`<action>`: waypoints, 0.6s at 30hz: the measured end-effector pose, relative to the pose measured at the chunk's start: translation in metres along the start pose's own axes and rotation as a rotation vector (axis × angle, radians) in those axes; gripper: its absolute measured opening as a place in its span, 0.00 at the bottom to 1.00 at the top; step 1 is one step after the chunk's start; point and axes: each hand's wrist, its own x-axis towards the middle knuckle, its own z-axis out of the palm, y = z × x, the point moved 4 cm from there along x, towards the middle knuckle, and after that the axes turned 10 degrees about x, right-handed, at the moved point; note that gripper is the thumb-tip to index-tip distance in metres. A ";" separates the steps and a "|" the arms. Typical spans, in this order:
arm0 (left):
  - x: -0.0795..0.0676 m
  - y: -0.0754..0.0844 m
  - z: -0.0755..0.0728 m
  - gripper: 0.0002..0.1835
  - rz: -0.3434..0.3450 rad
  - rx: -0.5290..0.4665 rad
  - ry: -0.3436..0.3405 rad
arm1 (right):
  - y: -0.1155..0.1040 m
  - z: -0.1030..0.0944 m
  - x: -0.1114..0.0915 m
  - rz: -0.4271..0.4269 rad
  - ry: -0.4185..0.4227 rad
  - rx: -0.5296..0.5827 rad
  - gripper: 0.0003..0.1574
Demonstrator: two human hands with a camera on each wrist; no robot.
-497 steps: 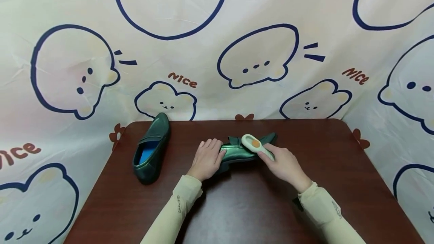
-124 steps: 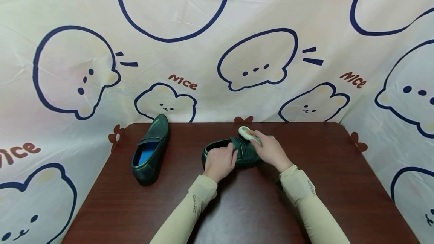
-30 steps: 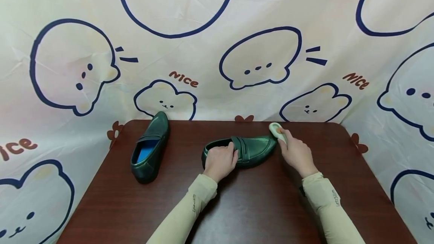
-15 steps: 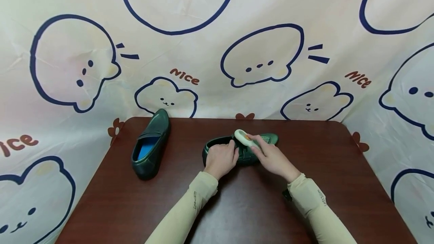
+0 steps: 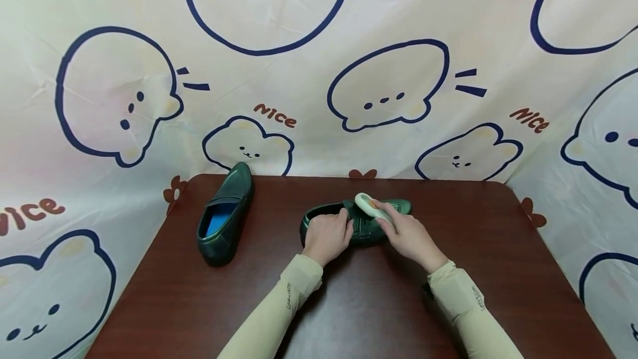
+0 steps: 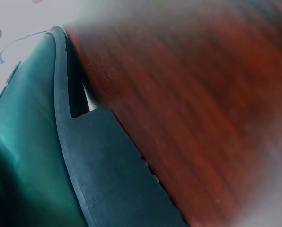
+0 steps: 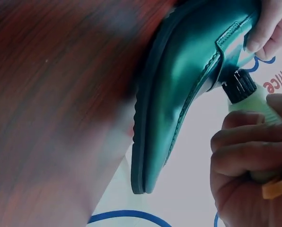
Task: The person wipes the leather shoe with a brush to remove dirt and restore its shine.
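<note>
A dark green loafer [image 5: 371, 231] lies sideways at mid-table, its toe to the right. My left hand [image 5: 326, 235] grips it at the opening, with fingers curled over the near edge. In the left wrist view the shoe's green side and dark sole [image 6: 115, 165] fill the left part. My right hand [image 5: 410, 235] holds a pale green shoe brush [image 5: 371, 205] by its handle over the strap. Seen from the right wrist, the brush's short black bristles [image 7: 240, 86] are at the strap of the shoe; whether they touch it I cannot tell.
A second green loafer [image 5: 226, 218] with a blue insole stands at the back left, toe toward the wall. The brown wooden table [image 5: 359, 314] ends at a cartoon-printed cloth [image 5: 309, 82] behind and at both sides.
From the shoe's toe a second ago, the brush in my right hand has moved left to the strap, then slightly right. My left hand keeps its hold on the loafer.
</note>
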 end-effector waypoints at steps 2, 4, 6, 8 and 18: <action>-0.001 0.001 0.000 0.17 0.000 -0.003 0.000 | 0.002 -0.001 -0.001 0.011 -0.014 0.056 0.31; -0.001 0.001 0.000 0.17 0.001 -0.005 0.005 | 0.006 -0.002 -0.003 0.028 -0.030 0.114 0.31; -0.001 0.001 -0.001 0.17 0.004 -0.004 0.010 | 0.012 -0.005 -0.005 0.058 -0.038 0.136 0.31; -0.001 0.001 -0.001 0.17 0.007 0.000 0.013 | 0.020 -0.009 -0.007 0.083 -0.031 0.113 0.30; 0.000 0.000 0.001 0.16 0.003 0.011 0.014 | 0.043 -0.043 -0.023 0.173 0.160 -0.165 0.30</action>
